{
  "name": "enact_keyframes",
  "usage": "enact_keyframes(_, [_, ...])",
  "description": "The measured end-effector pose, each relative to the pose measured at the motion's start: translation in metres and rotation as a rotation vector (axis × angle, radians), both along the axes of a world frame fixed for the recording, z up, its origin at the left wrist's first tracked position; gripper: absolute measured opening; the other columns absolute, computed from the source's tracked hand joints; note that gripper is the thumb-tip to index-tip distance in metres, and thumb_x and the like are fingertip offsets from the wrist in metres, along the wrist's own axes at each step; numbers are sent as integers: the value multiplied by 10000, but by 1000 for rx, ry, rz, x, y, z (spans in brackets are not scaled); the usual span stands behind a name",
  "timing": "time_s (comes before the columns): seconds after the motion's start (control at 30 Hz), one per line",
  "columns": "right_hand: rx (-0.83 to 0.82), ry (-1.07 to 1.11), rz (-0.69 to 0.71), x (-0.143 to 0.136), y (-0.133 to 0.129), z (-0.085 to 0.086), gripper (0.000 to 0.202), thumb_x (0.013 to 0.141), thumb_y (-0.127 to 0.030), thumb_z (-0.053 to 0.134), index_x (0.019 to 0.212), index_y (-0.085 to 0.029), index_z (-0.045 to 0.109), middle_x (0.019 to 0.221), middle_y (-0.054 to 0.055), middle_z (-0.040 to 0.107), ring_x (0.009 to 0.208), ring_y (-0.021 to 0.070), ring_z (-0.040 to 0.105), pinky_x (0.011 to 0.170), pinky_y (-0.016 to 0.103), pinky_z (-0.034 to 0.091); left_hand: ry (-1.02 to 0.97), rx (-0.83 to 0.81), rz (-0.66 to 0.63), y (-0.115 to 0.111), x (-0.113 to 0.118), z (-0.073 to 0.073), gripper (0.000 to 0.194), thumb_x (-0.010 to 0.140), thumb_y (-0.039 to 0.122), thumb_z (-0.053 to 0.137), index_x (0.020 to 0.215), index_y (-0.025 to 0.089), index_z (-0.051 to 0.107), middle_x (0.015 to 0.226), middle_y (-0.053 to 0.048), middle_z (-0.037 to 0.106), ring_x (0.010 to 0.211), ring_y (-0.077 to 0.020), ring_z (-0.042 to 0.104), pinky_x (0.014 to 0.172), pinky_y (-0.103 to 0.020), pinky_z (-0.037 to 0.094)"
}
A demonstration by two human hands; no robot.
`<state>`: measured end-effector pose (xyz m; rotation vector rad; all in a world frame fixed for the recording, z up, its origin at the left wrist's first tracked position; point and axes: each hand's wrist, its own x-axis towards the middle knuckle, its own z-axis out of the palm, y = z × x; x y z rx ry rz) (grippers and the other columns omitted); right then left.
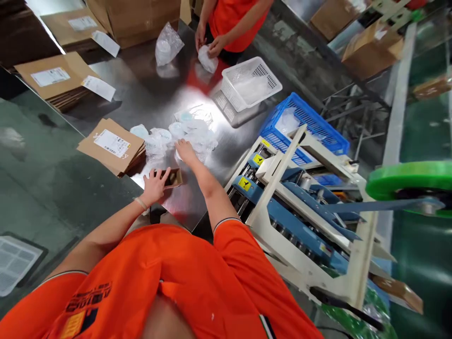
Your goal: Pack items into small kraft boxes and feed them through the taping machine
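My left hand [155, 185] grips the side of a small open cardboard box [175, 178] at the table's near edge, its fingers spread over the rim. Something brownish shows inside the box, too shaded to name. On the near side of a pile of clear plastic-wrapped packets [197, 134], my right hand [186, 151] has its fingers curled on one packet, whose shape is partly hidden. More wrapped packets [155, 141] lie just left of that hand. Beside them is a stack of flat cardboard boxes [111, 147] with a printed label on top.
Across the metal table [141, 89], a co-worker's hands [212, 47] handle a white wrapped item. A white basket [247, 84] stands to the right, near a blue crate [303, 122]. A roller machine [293, 212] borders the table on the right. Labelled cardboard [52, 77] lies at the far left.
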<state>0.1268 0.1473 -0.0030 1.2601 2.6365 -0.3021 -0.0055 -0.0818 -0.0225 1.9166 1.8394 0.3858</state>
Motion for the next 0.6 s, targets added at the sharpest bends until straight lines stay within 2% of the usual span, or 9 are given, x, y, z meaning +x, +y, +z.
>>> enact_keyframes(0.07, [16, -25, 41, -9, 5, -6, 405, 1035, -36, 572, 1415, -48, 711, 1429, 266, 735, 1475, 360, 587, 1272, 566, 431, -23, 34, -4, -2, -6, -7, 955, 895, 404, 827, 1752, 247, 437, 1578, -311, 565, 1462, -594, 472, 1076, -749, 482])
enact_keyframes(0.13, [9, -22, 47, -5, -2, -8, 318, 1025, -65, 584, 1285, -76, 766, 1389, 253, 750, 1448, 365, 593, 1282, 580, 414, -50, 50, -12, -2, -12, -13, 953, 887, 407, 831, 1743, 234, 449, 1572, -308, 569, 1446, -581, 489, 1074, -705, 497])
enact_keyframes(0.2, [8, -12, 30, 12, -16, -3, 255, 1033, -116, 591, 1201, -115, 783, 1364, 236, 757, 1405, 367, 607, 1246, 574, 442, -90, 54, -31, 1, -16, -17, 945, 879, 408, 836, 1725, 206, 468, 1560, -301, 573, 1425, -563, 505, 1081, -661, 506])
enact_keyframes(0.27, [67, 47, -49, 39, -36, 10, 275, 1063, -165, 566, 1243, -142, 773, 1376, 229, 751, 1383, 372, 617, 1188, 565, 477, -161, 69, -80, 7, -13, -22, 958, 863, 421, 854, 1705, 168, 474, 1534, -290, 584, 1406, -537, 524, 1120, -640, 496])
enact_keyframes(0.37, [252, 220, -210, 86, -85, 32, 381, 1119, -193, 464, 1378, -179, 742, 1467, 223, 715, 1509, 389, 559, 1193, 574, 464, -339, 120, -201, 23, 5, -28, 1045, 824, 462, 901, 1696, 148, 417, 1513, -257, 605, 1399, -482, 555, 1186, -632, 476])
enact_keyframes(0.43, [296, 294, -243, 111, -129, 41, 413, 1129, -190, 433, 1387, -212, 755, 1480, 197, 716, 1586, 396, 510, 1237, 596, 432, -471, 143, -237, 34, 21, -31, 1137, 776, 502, 946, 1689, 148, 369, 1519, -242, 605, 1405, -453, 570, 1205, -629, 474])
enact_keyframes(0.53, [176, 312, -180, 127, -191, 39, 368, 1104, -195, 509, 1338, -241, 790, 1420, 154, 753, 1568, 380, 553, 1289, 578, 426, -600, 125, -210, 46, 40, -37, 1215, 733, 541, 978, 1671, 116, 332, 1518, -258, 596, 1400, -433, 588, 1218, -607, 476])
enact_keyframes(0.6, [84, 304, -190, 124, -210, 31, 348, 1078, -192, 560, 1332, -232, 795, 1381, 147, 767, 1478, 352, 634, 1270, 518, 481, -638, 107, -217, 51, 46, -40, 1191, 753, 560, 961, 1660, 113, 332, 1509, -253, 605, 1397, -419, 593, 1238, -595, 463])
